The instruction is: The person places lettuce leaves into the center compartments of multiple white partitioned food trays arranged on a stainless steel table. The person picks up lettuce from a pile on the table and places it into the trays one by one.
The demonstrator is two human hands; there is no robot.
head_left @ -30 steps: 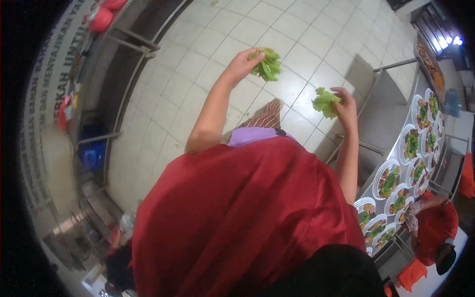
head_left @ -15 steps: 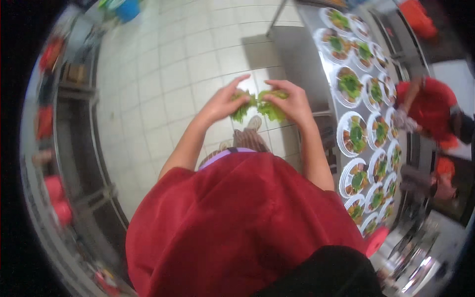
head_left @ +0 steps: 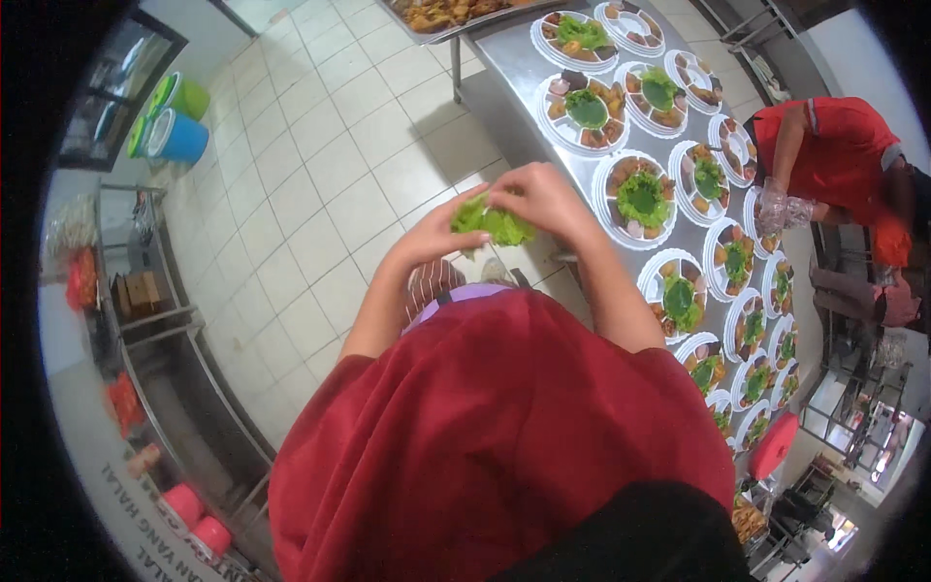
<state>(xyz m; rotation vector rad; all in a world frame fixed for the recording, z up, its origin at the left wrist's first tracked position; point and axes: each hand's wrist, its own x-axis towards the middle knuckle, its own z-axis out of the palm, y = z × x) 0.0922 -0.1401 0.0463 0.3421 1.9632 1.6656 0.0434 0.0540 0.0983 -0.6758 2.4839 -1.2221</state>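
Bright green lettuce leaves [head_left: 497,229] are held in front of my waist, above the tiled floor. My left hand [head_left: 438,231] grips them from the left, thumb across the front. Over their upper right edge, my right hand [head_left: 545,202] pinches with fingers bent, partly hiding the leaves. To the right, a steel table [head_left: 504,60] bears several white divided plates. The nearest plate [head_left: 633,199] has a ring of lettuce in its middle, with brown and yellowish food around it.
A tray of browned food pieces [head_left: 427,37] stands at the table's far end. Across the table, a person in a red shirt [head_left: 824,145] with clear gloves leans over plates. A steel counter [head_left: 208,388] runs along the left, with blue and green bins [head_left: 179,138] beyond it.
My hands have come together, and the lettuce pieces that were apart now form one bunch. The view has turned, bringing the food tray and more plates into sight.
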